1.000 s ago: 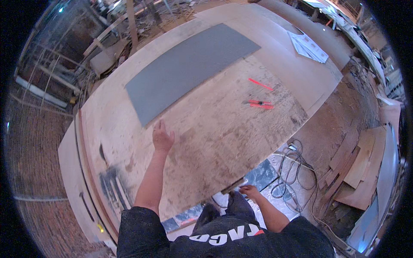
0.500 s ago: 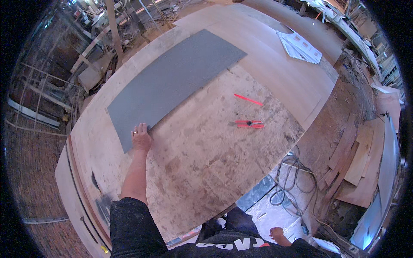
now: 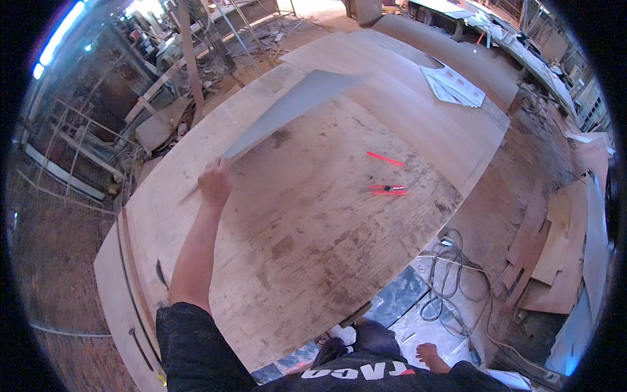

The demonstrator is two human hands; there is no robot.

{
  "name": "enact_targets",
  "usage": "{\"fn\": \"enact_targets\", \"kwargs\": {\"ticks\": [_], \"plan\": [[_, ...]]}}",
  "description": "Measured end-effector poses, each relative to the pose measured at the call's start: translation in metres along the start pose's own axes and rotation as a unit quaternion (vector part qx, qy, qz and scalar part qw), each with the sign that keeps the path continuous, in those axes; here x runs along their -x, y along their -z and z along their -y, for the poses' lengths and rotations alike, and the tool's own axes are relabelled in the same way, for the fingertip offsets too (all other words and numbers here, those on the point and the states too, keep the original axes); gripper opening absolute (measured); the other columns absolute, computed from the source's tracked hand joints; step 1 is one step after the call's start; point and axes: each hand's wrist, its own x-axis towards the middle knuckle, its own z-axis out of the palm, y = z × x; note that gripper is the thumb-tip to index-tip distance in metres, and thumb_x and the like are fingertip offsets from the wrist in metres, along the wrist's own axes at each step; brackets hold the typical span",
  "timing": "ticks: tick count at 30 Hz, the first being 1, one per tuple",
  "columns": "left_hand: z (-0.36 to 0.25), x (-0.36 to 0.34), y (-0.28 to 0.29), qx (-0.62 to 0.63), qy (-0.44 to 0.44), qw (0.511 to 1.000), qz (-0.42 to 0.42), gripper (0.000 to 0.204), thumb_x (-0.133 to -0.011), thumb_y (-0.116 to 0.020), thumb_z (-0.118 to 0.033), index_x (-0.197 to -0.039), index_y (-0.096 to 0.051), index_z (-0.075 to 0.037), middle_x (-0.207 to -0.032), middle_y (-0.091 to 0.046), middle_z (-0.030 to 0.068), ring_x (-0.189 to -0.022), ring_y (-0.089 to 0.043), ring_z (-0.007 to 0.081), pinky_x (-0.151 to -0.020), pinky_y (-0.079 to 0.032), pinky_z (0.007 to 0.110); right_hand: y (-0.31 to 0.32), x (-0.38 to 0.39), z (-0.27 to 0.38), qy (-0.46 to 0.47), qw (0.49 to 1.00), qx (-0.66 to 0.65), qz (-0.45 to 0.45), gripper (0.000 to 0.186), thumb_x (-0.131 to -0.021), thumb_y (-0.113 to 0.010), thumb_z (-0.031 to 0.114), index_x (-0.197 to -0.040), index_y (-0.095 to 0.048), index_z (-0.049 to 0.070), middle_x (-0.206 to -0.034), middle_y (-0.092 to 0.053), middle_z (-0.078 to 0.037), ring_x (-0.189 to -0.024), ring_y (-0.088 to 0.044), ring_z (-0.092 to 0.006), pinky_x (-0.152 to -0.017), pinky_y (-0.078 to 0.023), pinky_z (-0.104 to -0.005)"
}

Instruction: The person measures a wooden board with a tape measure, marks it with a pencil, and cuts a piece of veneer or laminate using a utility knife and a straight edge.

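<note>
A thin grey sheet (image 3: 297, 101) is tilted up off the stained plywood work surface (image 3: 294, 255). My left hand (image 3: 215, 181) is closed on its near end, and the sheet narrows sharply toward the grip. Down beside my body hangs my right hand (image 3: 430, 357), with loosely bent fingers somewhat apart and nothing visible in them. On the plywood, right of the sheet, lie a slim red stick-like tool (image 3: 385, 159) and a red-handled hand tool (image 3: 388, 190), possibly a utility knife or pliers. Neither is touched.
A fan of white printed sheets (image 3: 454, 86) rests on the far right of the work surface. Coiled cable (image 3: 450, 281) lies on the floor right of my legs. Wooden boards (image 3: 545, 245) are stacked at the right. Uprights and scrap stand beyond the far left edge.
My left hand was lying flat on the near end of the grey sheet. It now grips that end, raised, and the sheet has turned from flat to steeply tilted.
</note>
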Motion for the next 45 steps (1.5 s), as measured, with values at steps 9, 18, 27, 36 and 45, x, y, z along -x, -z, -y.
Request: {"fn": "enact_targets", "kwargs": {"ticks": [9, 18, 27, 36, 45], "plan": [[0.022, 0.006, 0.235, 0.070, 0.136, 0.988, -0.037, 0.020, -0.093, -0.057, -0.022, -0.097, -0.072, -0.010, -0.095, -0.073, 0.0180, -0.092, -0.071, 0.0409, -0.080, -0.056, 0.052, -0.081, 0.020, -0.024, 0.273, 0.841, 0.463, 0.060, 0.018, -0.083, -0.073, 0.027, -0.091, -0.073, 0.011, -0.081, -0.071, -0.007, -0.076, -0.071, -0.0241, -0.063, -0.057, -0.0414], [0.051, 0.161, 0.258, 0.367, 0.292, 0.872, 0.138, 0.014, -0.088, -0.068, -0.016, -0.091, -0.076, -0.006, -0.082, -0.072, 0.0126, -0.071, -0.065, 0.0242, -0.069, -0.052, 0.039, -0.198, 0.155, 0.110, 0.494, 0.866, 0.015, -0.076, 0.035, -0.093, -0.069, 0.020, -0.124, -0.065, 0.002, -0.097, -0.068, -0.005, -0.085, -0.060, -0.0131, -0.076, -0.050, -0.0291], [0.034, 0.330, 0.207, 0.333, 0.329, 0.851, 0.239, 0.012, -0.088, -0.069, -0.011, -0.094, -0.074, -0.002, -0.085, -0.070, 0.0069, -0.078, -0.066, 0.0203, -0.068, -0.051, 0.041, -0.264, 0.180, 0.165, 0.381, 0.917, 0.113, 0.023, 0.091, -0.088, -0.069, 0.060, -0.154, -0.035, 0.008, -0.140, -0.053, -0.020, -0.127, -0.053, -0.0300, -0.094, -0.049, -0.0465], [-0.093, 0.494, 0.220, 0.583, 0.625, 0.501, 0.137, 0.010, -0.090, -0.071, -0.009, -0.096, -0.070, -0.001, -0.086, -0.069, 0.0056, -0.079, -0.066, 0.0170, -0.068, -0.054, 0.037, -0.165, 0.201, 0.138, 0.313, 0.919, 0.064, 0.233, 0.072, -0.085, -0.081, 0.039, -0.138, -0.050, 0.002, -0.125, -0.064, -0.012, -0.111, -0.064, -0.0233, -0.093, -0.051, -0.0368], [-0.198, 0.616, 0.253, 0.699, 0.587, 0.372, 0.168, 0.049, -0.085, -0.078, -0.010, -0.128, -0.059, 0.003, -0.100, -0.072, 0.0108, -0.087, -0.071, 0.0202, -0.081, -0.058, 0.039, -0.055, 0.220, 0.130, 0.395, 0.868, 0.239, 0.181, 0.049, -0.086, -0.076, 0.013, -0.128, -0.055, -0.001, -0.114, -0.068, -0.014, -0.099, -0.067, -0.0228, -0.086, -0.055, -0.0369]]}}
